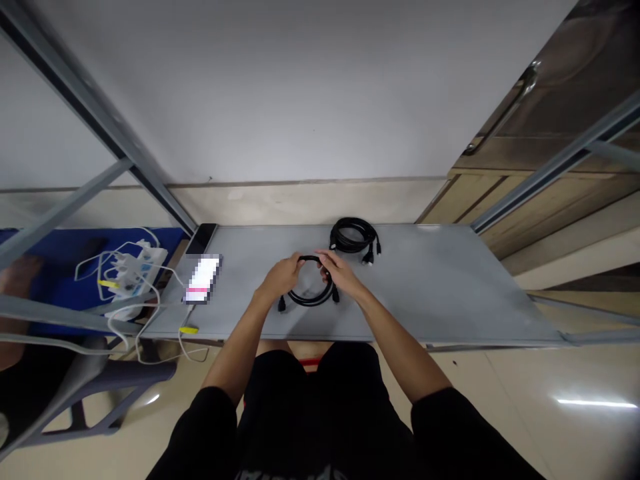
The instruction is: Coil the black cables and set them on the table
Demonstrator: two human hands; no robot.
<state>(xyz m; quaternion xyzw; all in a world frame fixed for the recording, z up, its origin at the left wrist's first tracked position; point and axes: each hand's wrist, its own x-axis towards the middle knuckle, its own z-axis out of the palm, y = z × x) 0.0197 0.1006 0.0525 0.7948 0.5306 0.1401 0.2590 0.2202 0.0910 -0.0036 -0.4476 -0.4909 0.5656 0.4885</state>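
A black cable (pixel 311 303), wound into a loop, is held just over the grey shelf in front of me. My left hand (pixel 285 275) grips the loop's upper left side with its fingers closed. On the upper right side, my right hand (pixel 339 272) has its fingers closed round the same cable. The cable's black plugs hang at the lower left and lower right of the loop. Behind my right hand lies a second coil of black cables (pixel 353 235) with several plug ends showing.
The grey metal shelf (pixel 425 293) has upright posts at both ends. At its left lie a lit phone (pixel 204 279) and a dark phone (pixel 202 238). A white power strip (pixel 143 273) with tangled white cords sits on a blue surface, near another person's hand (pixel 23 273).
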